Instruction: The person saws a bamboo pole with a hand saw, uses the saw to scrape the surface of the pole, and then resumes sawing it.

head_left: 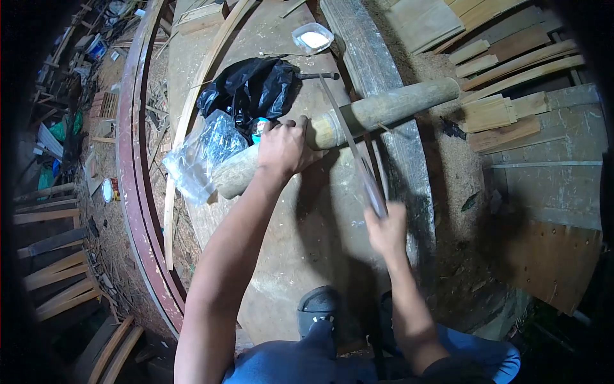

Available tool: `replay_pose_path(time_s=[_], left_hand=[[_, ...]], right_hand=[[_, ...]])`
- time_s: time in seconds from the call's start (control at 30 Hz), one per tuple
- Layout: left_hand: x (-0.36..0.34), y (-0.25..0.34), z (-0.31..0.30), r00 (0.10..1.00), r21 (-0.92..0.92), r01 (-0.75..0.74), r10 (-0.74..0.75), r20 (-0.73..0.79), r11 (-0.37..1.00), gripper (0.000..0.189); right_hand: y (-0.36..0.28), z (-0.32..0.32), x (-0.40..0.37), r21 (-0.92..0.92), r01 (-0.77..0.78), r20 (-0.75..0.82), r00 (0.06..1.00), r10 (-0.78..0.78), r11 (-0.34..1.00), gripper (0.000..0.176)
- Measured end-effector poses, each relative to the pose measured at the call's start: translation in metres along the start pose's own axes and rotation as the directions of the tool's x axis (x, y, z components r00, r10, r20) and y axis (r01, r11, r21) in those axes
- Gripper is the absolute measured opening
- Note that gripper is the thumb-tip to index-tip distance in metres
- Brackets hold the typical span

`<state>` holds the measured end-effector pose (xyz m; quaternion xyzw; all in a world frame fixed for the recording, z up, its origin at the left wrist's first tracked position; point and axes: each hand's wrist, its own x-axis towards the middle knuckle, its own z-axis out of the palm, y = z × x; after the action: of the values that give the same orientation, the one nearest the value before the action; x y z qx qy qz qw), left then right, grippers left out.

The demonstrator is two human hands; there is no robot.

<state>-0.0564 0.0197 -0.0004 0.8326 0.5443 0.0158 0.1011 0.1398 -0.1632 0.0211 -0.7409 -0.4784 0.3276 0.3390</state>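
The left hand [283,148] curls its fingers over a bamboo pole [409,105]; the right hand [388,229] wraps its around a saw [369,182]. The blade crosses the pole right of the left fingers.

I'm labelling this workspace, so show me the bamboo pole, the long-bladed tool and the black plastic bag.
Bamboo pole [325,131]: head view, pale joint near mid-length.
Long-bladed tool [360,162]: head view, on the blade.
Black plastic bag [259,86]: head view, crumpled upper middle.
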Motion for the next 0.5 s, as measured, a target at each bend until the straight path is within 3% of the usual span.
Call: replay_pose_path(time_s=[0.07, 0.13, 0.2, 0.33, 0.43, 0.5], left_hand=[[0.001, -0.001, 0.000, 1.000, -0.018, 0.013, -0.013, -0.005, 1.000, 0.077], [-0.003, -0.001, 0.005, 0.997, -0.025, -0.019, 0.017, -0.077, 1.000, 0.076], [0.004, -0.005, 0.001, 1.000, -0.067, 0.014, -0.015, -0.015, 0.998, 0.074], [0.001, -0.004, 0.006, 0.997, -0.013, -0.022, 0.021, -0.070, 1.000, 0.069], [0.000, -0.002, 0.006, 0.995, 0.033, -0.040, 0.043, -0.089, 0.999, 0.066], [0.000, -0.001, 0.002, 0.997, 0.021, -0.030, 0.032, -0.068, 0.999, 0.067]], right_hand=[[-0.002, -0.025, -0.039, 0.064, -0.166, 0.080, 0.984, 0.160, 0.984, 0.036], [-0.011, -0.031, -0.045, 0.024, -0.165, 0.068, 0.984, 0.163, 0.986, 0.035], [-0.013, -0.033, -0.043, -0.011, -0.165, 0.040, 0.985, 0.165, 0.986, 0.035], [-0.019, 0.006, 0.028, 0.051, -0.072, 0.021, 0.997, 0.071, 0.996, 0.035], [-0.025, 0.007, 0.018, -0.037, -0.022, 0.007, 1.000, 0.023, 0.999, 0.036], [-0.013, -0.012, -0.017, -0.043, -0.094, 0.036, 0.995, 0.095, 0.995, 0.036]])
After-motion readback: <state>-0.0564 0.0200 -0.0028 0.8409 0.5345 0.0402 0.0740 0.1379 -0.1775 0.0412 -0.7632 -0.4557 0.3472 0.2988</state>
